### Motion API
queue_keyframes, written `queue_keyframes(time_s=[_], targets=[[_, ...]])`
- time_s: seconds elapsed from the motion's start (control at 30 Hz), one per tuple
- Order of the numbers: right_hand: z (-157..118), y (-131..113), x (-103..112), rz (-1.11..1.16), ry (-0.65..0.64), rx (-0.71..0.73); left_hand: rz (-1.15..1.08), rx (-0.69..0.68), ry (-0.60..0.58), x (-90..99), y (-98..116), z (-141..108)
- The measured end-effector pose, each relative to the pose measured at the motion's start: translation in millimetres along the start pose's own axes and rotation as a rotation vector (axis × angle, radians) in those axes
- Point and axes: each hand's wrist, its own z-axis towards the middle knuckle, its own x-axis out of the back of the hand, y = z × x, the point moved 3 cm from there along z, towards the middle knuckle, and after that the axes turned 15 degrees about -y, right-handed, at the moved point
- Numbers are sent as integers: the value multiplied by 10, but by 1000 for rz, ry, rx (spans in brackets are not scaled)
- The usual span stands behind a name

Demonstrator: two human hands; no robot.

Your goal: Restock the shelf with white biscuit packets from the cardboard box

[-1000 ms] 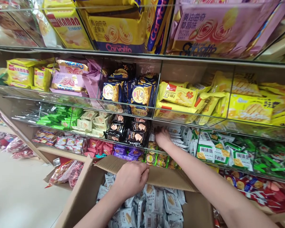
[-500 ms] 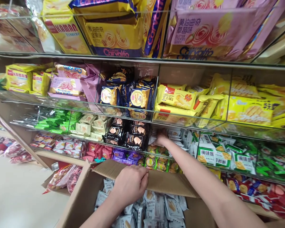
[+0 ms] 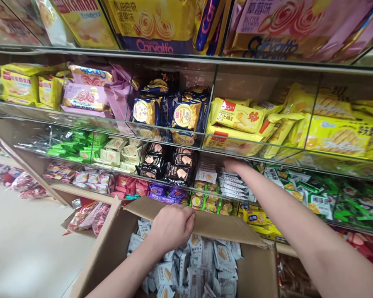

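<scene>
While the left hand (image 3: 174,225) is curled over the far flap (image 3: 226,227) of the cardboard box (image 3: 257,269), the right arm reaches past it into the shelf. Left grip: fingers folded, seemingly pinching the flap edge; probably steadies the box and keeps its mouth open. Right hand (image 3: 233,165): fingers hidden deep in the bay, can't tell if spread, pressed together or holding anything.

White packets in two spots. Loose packets (image 3: 174,273) lie jumbled in the box, nothing inside separating them. Stacked packets (image 3: 233,185) lie flat and overlapping just below the right hand, likely to save room; another stack (image 3: 207,176) sits just left of them. Black packets (image 3: 178,171) are next along, apparently grouped by kind. Clear lip (image 3: 205,191) runs along the front, presumably so packets don't slide off. Box mouth is near the lower shelves, so short reach between. What carries the box: out of view.
</scene>
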Motion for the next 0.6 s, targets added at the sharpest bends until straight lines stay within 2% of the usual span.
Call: queue_keyframes(time_s=[0.13,0.27,0.43,0.6], targets=[[34,97,-183,-52,-129,-39,-10,-3,-9,-7,0,-1],[44,104,-231,-81,-183,-40,-19,-6,-14,-8,-2,-1],[46,118,-198,-110,-194,-24,-17,7,-15,-16,-4,-11],[56,94,-210,-117,-151,10,-17,3,-15,-26,-8,-10]])
